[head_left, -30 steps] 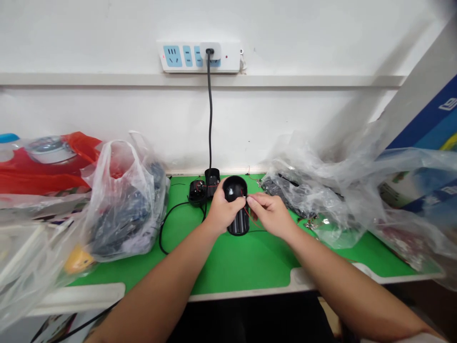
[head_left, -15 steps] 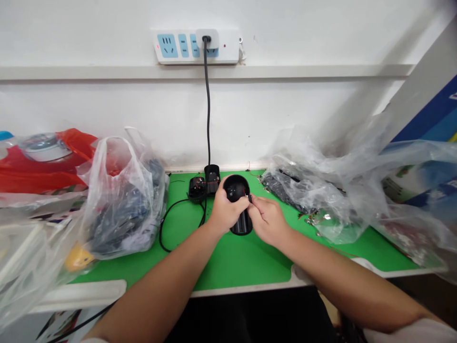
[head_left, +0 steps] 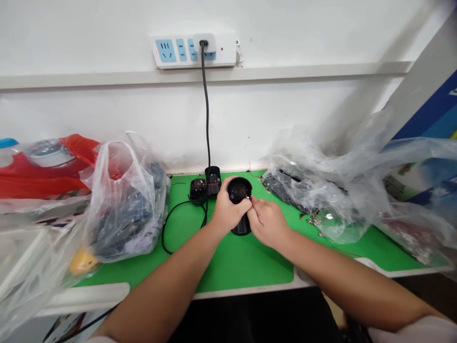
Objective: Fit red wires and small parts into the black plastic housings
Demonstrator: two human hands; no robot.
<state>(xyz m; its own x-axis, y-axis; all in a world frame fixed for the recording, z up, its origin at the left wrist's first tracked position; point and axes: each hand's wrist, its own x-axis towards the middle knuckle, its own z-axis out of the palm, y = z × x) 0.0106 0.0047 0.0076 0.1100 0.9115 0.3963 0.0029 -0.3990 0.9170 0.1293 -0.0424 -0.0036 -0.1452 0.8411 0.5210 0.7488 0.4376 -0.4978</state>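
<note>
Working over a green mat [head_left: 235, 267] that covers the tabletop, you have a white wall [head_left: 107, 119] just behind its back edge, with a white ledge [head_left: 285, 71] running across it and a power strip [head_left: 193, 50] sitting above that ledge. A black cord [head_left: 206, 114] drops from the strip to the mat's back edge. Your left hand [head_left: 228, 212] grips a black housing [head_left: 238, 190], held on end near the back edge, just right of the mat's centre, domed end up. Your right hand [head_left: 267, 223] curls against the housing's upper side, fingers closed near a red wire [head_left: 245, 193]; what they pinch is hidden. Just left of your hands, a black cup [head_left: 213, 181] stands upright beside a smaller black part [head_left: 197, 191], and a black cable [head_left: 171, 228] loops across the mat. A clear left bag [head_left: 124, 200] of dark parts crowds the left side, with a red bag [head_left: 39, 178] beyond it. A clear right bag [head_left: 314, 190] slumps along the right side, small metal bits [head_left: 314, 219] lying at its edge. A printed box [head_left: 428, 166] rises past the right back corner.
</note>
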